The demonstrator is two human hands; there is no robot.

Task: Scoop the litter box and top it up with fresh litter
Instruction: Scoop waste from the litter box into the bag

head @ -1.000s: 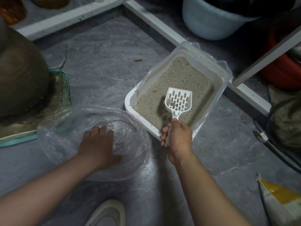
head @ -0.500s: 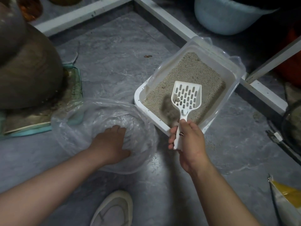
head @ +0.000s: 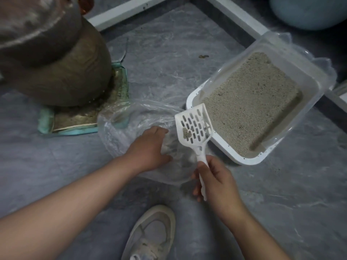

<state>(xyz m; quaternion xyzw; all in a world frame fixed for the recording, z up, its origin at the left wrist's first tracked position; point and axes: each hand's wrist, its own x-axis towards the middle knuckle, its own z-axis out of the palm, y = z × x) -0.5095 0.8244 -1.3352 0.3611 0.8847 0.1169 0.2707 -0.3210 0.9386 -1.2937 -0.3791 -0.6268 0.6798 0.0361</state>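
Observation:
A white litter box (head: pixel 251 160) with a clear raised rim sits on the grey floor at the right, filled with pale grey litter (head: pixel 249 107). My right hand (head: pixel 216 182) grips the handle of a white slotted scoop (head: pixel 194 128). The scoop is lifted out of the box and hangs over a clear plastic bag (head: pixel 120 128), with a small clump (head: pixel 186 134) in its bowl. My left hand (head: pixel 150 149) rests on the bag and holds it against the floor, just left of the scoop.
Large brown sacks (head: pixel 50 59) stand on a teal-edged mat (head: pixel 112 94) at the left. White frame bars (head: pixel 238 11) run along the back. A pale blue tub (head: pixel 308 10) is at the top right. My white shoe (head: pixel 152 233) is at the bottom centre.
The scoop rose out of the litter box and moved left over the plastic bag, carrying a small clump. My left hand stayed on the bag. The view shifted.

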